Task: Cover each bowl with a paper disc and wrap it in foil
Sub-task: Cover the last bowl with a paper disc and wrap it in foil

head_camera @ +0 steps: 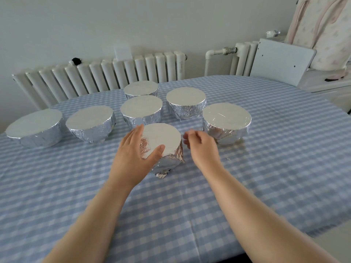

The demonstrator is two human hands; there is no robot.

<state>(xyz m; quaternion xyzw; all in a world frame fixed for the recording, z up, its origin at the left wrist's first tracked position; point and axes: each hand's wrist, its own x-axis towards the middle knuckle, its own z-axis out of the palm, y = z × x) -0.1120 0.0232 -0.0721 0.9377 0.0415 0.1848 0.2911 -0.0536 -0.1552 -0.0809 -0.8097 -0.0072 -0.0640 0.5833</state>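
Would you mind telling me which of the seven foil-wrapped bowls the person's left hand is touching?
The nearest foil-wrapped bowl, at the front centre of the blue checked tablecloth. The left hand rests against its side, thumb on its white top; the other six stand behind it, untouched.

wall (133,21): plain white | radiator (106,76): white, below | tablecloth (275,149): blue-white check

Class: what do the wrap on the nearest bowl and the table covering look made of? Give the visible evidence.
Wrap on the nearest bowl: thin metal foil, probably aluminium; shiny silver, finely crinkled, holding its folds. Tablecloth: apparently woven cloth, matte, blue-and-white check, with soft creases; coated fabric cannot be excluded.
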